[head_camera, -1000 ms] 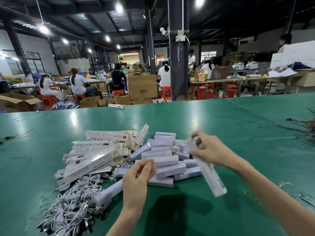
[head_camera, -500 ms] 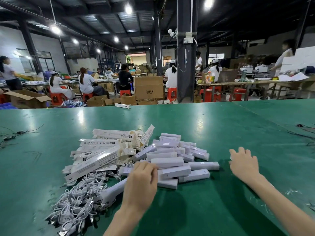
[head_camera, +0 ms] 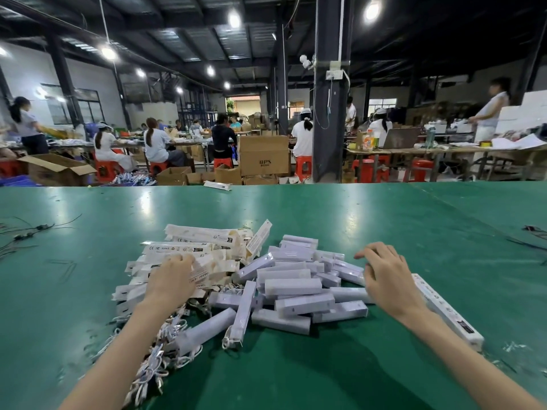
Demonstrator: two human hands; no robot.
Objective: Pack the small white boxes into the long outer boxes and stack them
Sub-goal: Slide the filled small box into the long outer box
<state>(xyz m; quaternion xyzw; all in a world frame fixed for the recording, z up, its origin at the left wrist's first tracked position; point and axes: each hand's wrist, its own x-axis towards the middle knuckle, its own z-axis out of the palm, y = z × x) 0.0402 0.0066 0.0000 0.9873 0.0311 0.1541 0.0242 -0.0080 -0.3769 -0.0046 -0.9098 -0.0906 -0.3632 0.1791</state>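
Note:
A heap of small white boxes point(head_camera: 293, 287) lies mid-table on the green table point(head_camera: 384, 220). Left of it is a pile of long printed outer boxes point(head_camera: 201, 241), most of them flat. My left hand point(head_camera: 170, 281) reaches into that pile, its fingers curled over one printed outer box point(head_camera: 202, 276). Over the right edge of the small boxes is my right hand point(head_camera: 384, 276), fingers loosely spread and holding nothing. One long outer box point(head_camera: 447, 313) lies alone on the table at the right, partly under my right wrist.
A tangle of white cables point(head_camera: 159, 350) sits at the near left under my left forearm. Dark wire scraps point(head_camera: 26, 233) lie at the far left and at the right edge point(head_camera: 532, 232). Beyond the table are workers, cardboard cartons point(head_camera: 263, 155) and a dark pillar point(head_camera: 328, 113).
My right hand laid the long box it held on the table at the right, then came back to the small boxes. My left hand moved from the near boxes up to the outer-box pile.

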